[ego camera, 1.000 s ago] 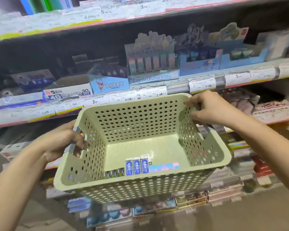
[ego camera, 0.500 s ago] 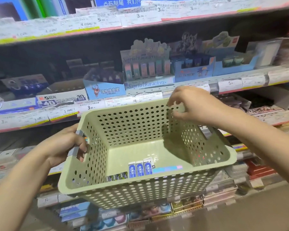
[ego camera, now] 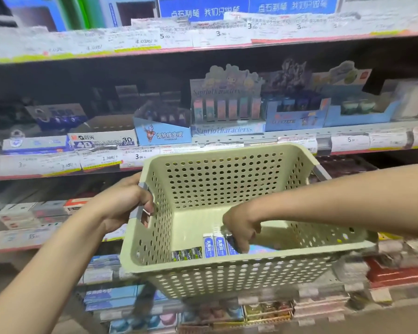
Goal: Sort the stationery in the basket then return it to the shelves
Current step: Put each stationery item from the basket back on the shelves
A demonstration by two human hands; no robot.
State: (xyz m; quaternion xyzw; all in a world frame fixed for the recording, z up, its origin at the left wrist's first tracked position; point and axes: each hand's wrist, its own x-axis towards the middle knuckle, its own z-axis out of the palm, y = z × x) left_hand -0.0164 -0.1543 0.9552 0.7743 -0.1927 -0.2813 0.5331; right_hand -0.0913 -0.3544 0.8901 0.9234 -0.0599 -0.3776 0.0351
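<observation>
Basket point(ego camera: 227, 273) holds blue erasers point(ego camera: 214, 245), small dark packs point(ego camera: 186, 255); right hand point(ego camera: 241, 227) inside.

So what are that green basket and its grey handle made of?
The basket looks like moulded plastic, pale green and matte: its walls are punched with even round holes and its rim is smoothly rounded. The grey handle in the left hand could be plastic or metal; it is too blurred to tell.
</observation>
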